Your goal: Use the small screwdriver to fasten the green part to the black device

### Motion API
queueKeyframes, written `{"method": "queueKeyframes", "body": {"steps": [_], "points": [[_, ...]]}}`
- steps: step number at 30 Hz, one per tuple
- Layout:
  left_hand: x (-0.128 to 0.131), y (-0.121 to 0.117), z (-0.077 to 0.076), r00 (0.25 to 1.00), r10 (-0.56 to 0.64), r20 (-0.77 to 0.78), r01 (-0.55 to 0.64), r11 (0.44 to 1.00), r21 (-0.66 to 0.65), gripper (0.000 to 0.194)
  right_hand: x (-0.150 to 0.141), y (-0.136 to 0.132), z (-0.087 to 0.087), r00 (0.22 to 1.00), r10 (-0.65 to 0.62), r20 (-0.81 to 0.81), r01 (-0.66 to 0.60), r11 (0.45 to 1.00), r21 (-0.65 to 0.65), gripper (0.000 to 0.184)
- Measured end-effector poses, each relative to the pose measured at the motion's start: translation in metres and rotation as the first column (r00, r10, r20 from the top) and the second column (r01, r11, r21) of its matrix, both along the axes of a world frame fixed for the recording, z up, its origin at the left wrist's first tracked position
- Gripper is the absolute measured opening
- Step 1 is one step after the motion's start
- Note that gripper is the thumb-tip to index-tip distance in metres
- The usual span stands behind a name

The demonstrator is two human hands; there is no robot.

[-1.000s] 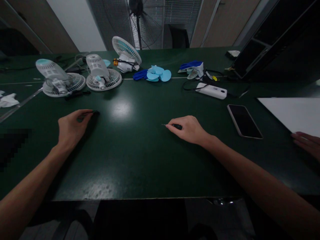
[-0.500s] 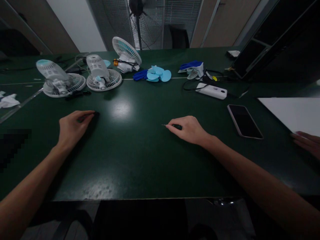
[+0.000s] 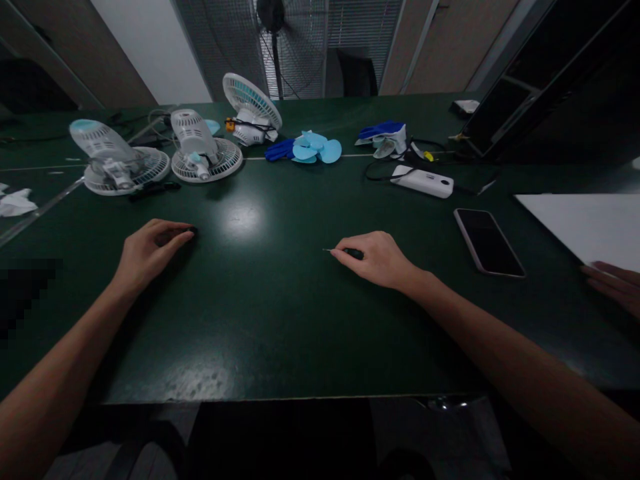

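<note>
My left hand (image 3: 153,248) rests low over the table at the left, thumb and fingertips pinched on a small dark piece (image 3: 195,231) whose kind I cannot make out. My right hand (image 3: 373,257) lies on the table right of the middle. Its fingers are closed around a small screwdriver (image 3: 354,253); the dark handle shows partly between them, and the thin metal shaft points left. A wide stretch of dark green tabletop (image 3: 260,300) separates the two hands.
White fan parts (image 3: 207,157) with grilles lie at the back left. Beyond the middle are blue fan blades (image 3: 315,148) and blue-and-white gloves (image 3: 383,137). A white power bank (image 3: 423,181), a phone (image 3: 490,243) and a white sheet (image 3: 590,223) with another person's hand (image 3: 615,283) are right.
My left hand has shifted slightly right, its thumb tip now a little lower and more forward around the small dark piece. My right hand holds the screwdriver in the same place.
</note>
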State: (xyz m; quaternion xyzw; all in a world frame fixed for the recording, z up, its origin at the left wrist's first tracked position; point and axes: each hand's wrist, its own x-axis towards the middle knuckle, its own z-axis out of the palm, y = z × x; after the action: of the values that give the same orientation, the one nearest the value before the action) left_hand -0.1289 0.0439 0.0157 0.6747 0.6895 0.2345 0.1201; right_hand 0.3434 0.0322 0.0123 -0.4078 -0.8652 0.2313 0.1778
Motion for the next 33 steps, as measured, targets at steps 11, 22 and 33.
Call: {"method": "queueKeyframes", "body": {"steps": [11, 22, 33], "points": [[0.000, -0.002, 0.000, 1.000, 0.009, -0.001, -0.009, 1.000, 0.010, 0.045, 0.000, 0.000, -0.001, 1.000, -0.001, -0.001, 0.001, 1.000, 0.017, 0.033], [0.002, -0.001, 0.002, 0.992, 0.124, 0.004, -0.124, 0.992, -0.012, 0.055, 0.000, 0.000, 0.001, 1.000, -0.009, 0.009, 0.009, 1.000, -0.016, 0.034], [0.105, -0.011, -0.008, 0.873, -0.482, -0.074, 0.487, 0.855, 0.179, 0.031, -0.001, 0.000, -0.002, 1.000, 0.022, -0.007, -0.022, 0.999, 0.036, 0.035]]}}
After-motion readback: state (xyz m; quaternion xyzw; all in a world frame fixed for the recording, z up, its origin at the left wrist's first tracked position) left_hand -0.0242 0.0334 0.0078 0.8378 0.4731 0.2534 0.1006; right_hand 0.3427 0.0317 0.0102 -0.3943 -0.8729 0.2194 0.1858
